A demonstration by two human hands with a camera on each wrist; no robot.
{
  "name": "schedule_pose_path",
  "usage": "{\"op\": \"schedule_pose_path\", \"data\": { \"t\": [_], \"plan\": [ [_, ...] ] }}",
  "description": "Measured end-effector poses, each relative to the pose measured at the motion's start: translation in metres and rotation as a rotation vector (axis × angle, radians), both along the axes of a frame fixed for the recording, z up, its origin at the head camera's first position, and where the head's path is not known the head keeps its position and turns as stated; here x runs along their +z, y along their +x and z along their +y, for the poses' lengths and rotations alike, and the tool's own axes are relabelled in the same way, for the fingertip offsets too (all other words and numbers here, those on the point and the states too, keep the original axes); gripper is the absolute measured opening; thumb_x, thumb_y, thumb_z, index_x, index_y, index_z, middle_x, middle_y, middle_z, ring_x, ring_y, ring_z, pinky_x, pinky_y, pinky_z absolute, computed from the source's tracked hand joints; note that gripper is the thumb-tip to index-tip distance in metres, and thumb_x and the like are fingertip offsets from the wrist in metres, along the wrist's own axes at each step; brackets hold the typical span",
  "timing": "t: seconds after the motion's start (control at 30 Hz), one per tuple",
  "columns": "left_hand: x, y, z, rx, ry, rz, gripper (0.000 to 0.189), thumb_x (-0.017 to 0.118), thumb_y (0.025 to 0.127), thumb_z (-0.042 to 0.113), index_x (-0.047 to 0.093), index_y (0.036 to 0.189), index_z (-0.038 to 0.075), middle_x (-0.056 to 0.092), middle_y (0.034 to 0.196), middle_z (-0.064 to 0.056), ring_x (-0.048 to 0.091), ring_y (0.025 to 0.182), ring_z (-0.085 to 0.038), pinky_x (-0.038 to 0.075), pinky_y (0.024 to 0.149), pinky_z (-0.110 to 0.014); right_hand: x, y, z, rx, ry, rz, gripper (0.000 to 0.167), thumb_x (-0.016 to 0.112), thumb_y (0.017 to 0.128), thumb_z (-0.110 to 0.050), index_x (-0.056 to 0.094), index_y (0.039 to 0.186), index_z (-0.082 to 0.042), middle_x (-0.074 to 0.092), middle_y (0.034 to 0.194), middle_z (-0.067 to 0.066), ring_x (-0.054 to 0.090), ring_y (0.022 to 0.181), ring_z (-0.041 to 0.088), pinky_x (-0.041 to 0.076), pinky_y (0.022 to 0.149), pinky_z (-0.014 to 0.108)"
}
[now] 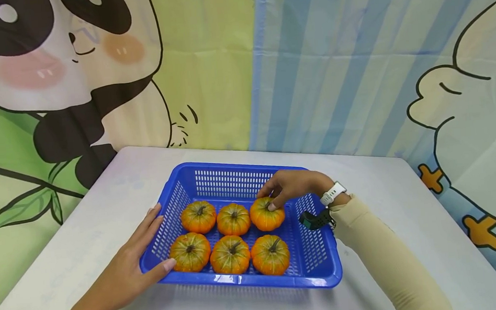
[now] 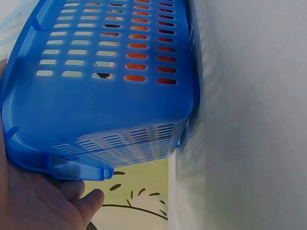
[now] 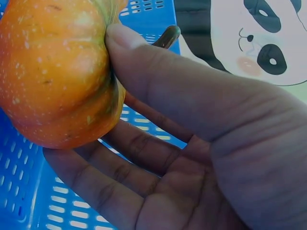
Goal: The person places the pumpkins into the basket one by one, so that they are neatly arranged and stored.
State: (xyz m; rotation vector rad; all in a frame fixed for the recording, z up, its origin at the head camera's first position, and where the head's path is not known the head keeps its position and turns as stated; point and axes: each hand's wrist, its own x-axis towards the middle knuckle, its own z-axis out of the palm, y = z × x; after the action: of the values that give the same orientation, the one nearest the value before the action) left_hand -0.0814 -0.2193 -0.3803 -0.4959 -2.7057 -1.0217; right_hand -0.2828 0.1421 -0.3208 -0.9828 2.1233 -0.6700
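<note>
A blue plastic basket (image 1: 282, 281) with slotted walls holds several small orange-and-green pumpkins in two rows. My right hand (image 1: 292, 186) grips the back-row pumpkin on the right (image 1: 266, 219). In the right wrist view, the thumb presses beside the stem of this pumpkin (image 3: 57, 76) and the fingers (image 3: 100, 187) curl beneath its side. My left hand (image 1: 128, 264) lies along the basket's left rim, fingers extended and thumb at the front corner. Seen from the left wrist, that hand (image 2: 43, 206) meets the basket's rim, and orange shows through the slots.
The basket stands on a white table (image 1: 146, 176). Behind it hangs a cloth (image 1: 208, 81) printed with a panda and other cartoon figures. A white watch band (image 1: 332, 193) and a black strap (image 1: 315, 220) are on the right wrist.
</note>
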Motion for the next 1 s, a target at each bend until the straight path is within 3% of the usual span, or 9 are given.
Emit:
{"op": "schedule_pose_path", "data": {
  "t": [0.37,0.7,1.0],
  "plan": [
    [0.0004,0.0007,0.0004,0.007,-0.002,-0.028,0.087,0.072,0.085,0.034,0.025,0.156,0.016,0.011,0.162,0.002,0.019,0.144,-0.036,0.034,0.095,-0.071,-0.0048,0.0012,-0.0063,0.025,0.032,0.047,0.044,0.069,0.091,-0.016,0.06,0.134,-0.009,0.063,0.127,0.002,0.057,0.118,0.023,0.048,0.097,0.032],
    [0.0007,0.0012,-0.0002,0.004,0.003,-0.035,0.086,0.072,0.086,0.033,0.025,0.156,0.016,0.01,0.162,0.002,0.016,0.145,-0.034,0.032,0.096,-0.071,-0.0047,0.0034,-0.0099,0.015,0.082,-0.001,0.05,0.069,0.091,-0.011,0.055,0.138,-0.004,0.059,0.132,0.006,0.053,0.124,0.024,0.046,0.1,0.034],
    [-0.0004,0.0004,0.0001,0.0,0.016,-0.019,0.086,0.073,0.085,0.032,0.025,0.156,0.017,0.011,0.162,0.002,0.017,0.145,-0.034,0.032,0.096,-0.072,-0.0057,0.0054,-0.0029,-0.057,0.13,-0.068,0.062,0.061,0.09,0.002,0.042,0.148,-0.01,0.049,0.142,0.012,0.047,0.129,0.03,0.043,0.103,0.041]
  ]
}}
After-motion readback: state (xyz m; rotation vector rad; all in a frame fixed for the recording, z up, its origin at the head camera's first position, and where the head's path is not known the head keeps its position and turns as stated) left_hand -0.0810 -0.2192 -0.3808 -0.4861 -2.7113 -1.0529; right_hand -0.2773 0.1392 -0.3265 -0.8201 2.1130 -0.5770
